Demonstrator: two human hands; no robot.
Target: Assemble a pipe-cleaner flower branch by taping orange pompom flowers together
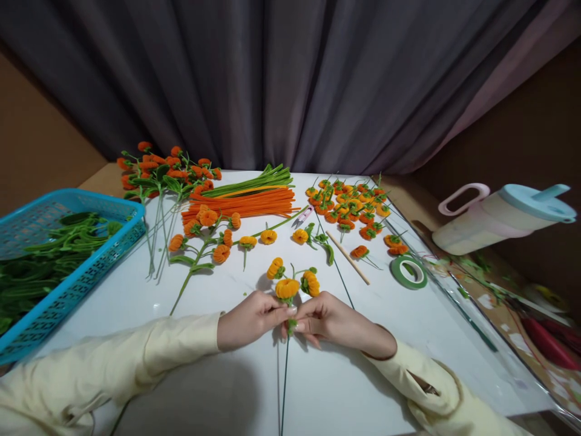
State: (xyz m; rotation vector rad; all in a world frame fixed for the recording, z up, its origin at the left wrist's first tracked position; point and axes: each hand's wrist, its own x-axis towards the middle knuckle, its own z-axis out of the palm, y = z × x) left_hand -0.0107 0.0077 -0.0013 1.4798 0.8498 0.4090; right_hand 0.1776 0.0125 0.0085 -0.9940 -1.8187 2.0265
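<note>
From the head camera, both hands meet at the near middle of the white worktop (218,387). The left hand (252,318) and the right hand (333,321) come together fingertip to fingertip. Each pinches the green stem just under an orange-yellow flower head (287,289), so both are closed on the same flower. The flower head stands directly above the fingertips, between the two hands. Its thin dark stem (284,375) runs down from the grip toward the near edge of the worktop. Two more flower heads (310,283) sit just beyond the fingers; whether they join the held stem cannot be told.

Farther back lies a bundle of orange and green sticks (245,197). To its left is a bunch of finished flower stems (167,169), and loose flowers lie scattered in front of them. To the right of the bundle is a heap of small flowers (349,203). Nearer the right hand are a wooden stick (348,258) and a roll of green tape (408,272).

A blue basket (68,284) holding green strands stands at the left edge, well apart from the hands. A lidded jug (503,218) lies on its side off to the right.
</note>
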